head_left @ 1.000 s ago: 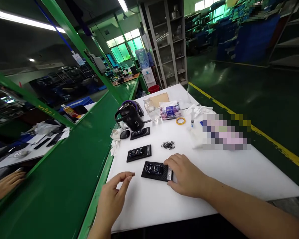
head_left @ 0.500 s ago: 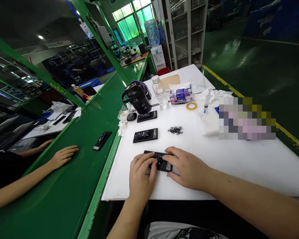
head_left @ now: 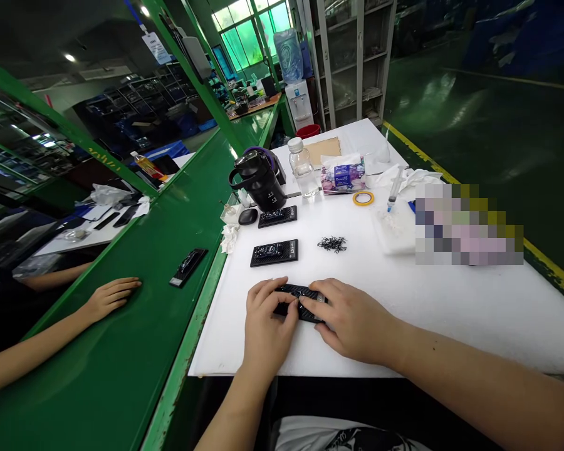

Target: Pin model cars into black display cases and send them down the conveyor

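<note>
A glossy black model car on a dark, woven-pattern base [head_left: 286, 308] lies on the white table in front of me, largely covered by my fingers. My left hand [head_left: 270, 319] bends over its left end, thumb and index finger pinched together above the car; anything between them is too small to make out. From the right, my right hand [head_left: 352, 316] grips the base's right end, with its index fingertip on the car beside the left fingertips. Beyond my hands sits a pile of tiny black pieces [head_left: 332, 244]. Two similar cars on bases, a nearer one [head_left: 274, 252] and a farther one [head_left: 277, 216], lie to the left.
Toward the back stand a black flask [head_left: 261, 181], a clear bottle [head_left: 303, 169], a tissue pack [head_left: 343, 174] and yellow tape [head_left: 363, 198]. A syringe [head_left: 395, 189] is at right. Across the green bench [head_left: 136, 338], another person's hand [head_left: 113, 297] rests near another car on a base [head_left: 188, 268].
My fingertips have shifted slightly over the car, and the right index finger now lies closer to the left pinch. The camera view has moved a little.
</note>
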### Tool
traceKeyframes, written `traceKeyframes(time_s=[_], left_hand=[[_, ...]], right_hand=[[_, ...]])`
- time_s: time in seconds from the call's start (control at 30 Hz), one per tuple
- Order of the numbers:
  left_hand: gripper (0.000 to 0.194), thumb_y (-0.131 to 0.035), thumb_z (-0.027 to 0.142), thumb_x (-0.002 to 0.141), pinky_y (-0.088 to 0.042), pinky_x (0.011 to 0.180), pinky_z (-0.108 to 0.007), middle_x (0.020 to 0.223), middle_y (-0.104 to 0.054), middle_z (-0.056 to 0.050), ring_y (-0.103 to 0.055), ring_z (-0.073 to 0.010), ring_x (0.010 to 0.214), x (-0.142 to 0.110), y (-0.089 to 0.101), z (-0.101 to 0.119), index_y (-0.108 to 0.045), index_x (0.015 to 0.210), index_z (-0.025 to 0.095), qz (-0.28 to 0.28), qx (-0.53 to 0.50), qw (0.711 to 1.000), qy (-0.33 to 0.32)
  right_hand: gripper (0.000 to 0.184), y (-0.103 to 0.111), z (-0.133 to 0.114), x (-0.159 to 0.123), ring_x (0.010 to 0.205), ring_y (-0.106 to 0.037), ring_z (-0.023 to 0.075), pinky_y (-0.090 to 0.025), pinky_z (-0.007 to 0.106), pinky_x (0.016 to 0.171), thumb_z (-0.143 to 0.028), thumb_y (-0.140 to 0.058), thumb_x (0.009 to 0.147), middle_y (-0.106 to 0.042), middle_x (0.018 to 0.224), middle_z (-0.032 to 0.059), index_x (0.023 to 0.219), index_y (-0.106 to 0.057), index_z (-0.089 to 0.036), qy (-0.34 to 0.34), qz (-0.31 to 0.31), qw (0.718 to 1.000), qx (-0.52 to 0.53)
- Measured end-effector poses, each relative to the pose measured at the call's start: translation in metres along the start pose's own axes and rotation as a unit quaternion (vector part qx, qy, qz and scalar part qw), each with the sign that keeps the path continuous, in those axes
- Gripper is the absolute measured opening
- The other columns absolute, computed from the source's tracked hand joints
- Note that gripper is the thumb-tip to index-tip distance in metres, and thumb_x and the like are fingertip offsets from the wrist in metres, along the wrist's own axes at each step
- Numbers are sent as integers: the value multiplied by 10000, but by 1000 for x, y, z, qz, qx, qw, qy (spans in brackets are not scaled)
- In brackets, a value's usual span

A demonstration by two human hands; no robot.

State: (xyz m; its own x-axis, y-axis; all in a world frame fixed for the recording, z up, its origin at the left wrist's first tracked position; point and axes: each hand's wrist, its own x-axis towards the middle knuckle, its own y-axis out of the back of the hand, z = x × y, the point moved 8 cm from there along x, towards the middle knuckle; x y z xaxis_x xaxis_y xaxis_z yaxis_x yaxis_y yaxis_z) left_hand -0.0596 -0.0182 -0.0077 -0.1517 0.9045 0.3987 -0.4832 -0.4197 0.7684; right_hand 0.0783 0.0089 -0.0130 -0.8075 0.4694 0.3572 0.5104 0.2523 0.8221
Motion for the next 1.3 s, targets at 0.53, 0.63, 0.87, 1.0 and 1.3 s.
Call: traceKeyframes(time_s=[0.53, 0.63, 0.87, 1.0, 1.3], left_hand=[[301, -627, 254, 789, -318, 1100, -488, 1353, -474, -87, -392, -270, 1301, 4, -8, -27, -518, 1067, 218, -78, -89, 968, 222], [295, -634, 242, 780, -315, 1100, -490, 1342, -489, -91, -407, -275, 1292, 5, -8, -29, -532, 1054, 208, -74, -90, 968, 222], [337, -652, 242, 745, -341, 1071, -508, 1287, -520, -89, -430, -295, 1247, 6, -7, -29, -533, 1059, 207, -57, -90, 966, 237], [369, -664, 256, 737, -356, 1059, -500, 1241, -531, -88, -440, -295, 1229, 6, -6, -28, -528, 1076, 206, -47, -92, 966, 237], [383, -678, 239, 708, -364, 1051, -495, 1210, -541, -82, -453, -290, 1206, 7, -7, -31, -540, 1064, 208, -48, -97, 964, 241]], right_hand=[[494, -9, -11, 4, 1067, -493, 312, -477, 446, 964, -84, -570, 820, -515, 1184, 178, 1312, -552, -48, 19, -51, 994, -97], [486, -8, -9, 4, 1083, -492, 308, -482, 449, 967, -69, -577, 815, -505, 1206, 174, 1301, -567, -65, 9, -43, 995, -85], [511, -5, 1, -3, 1103, -489, 289, -491, 441, 965, -110, -632, 844, -490, 1232, 151, 1345, -534, -130, -14, -15, 1000, -23], [490, -4, 3, -4, 1130, -478, 295, -480, 445, 986, -122, -653, 837, -465, 1275, 163, 1314, -544, -125, -22, -9, 1000, -13], [509, -5, -1, -1, 1107, -479, 300, -479, 454, 971, -88, -613, 835, -473, 1257, 160, 1338, -543, -127, -11, -24, 999, -22]])
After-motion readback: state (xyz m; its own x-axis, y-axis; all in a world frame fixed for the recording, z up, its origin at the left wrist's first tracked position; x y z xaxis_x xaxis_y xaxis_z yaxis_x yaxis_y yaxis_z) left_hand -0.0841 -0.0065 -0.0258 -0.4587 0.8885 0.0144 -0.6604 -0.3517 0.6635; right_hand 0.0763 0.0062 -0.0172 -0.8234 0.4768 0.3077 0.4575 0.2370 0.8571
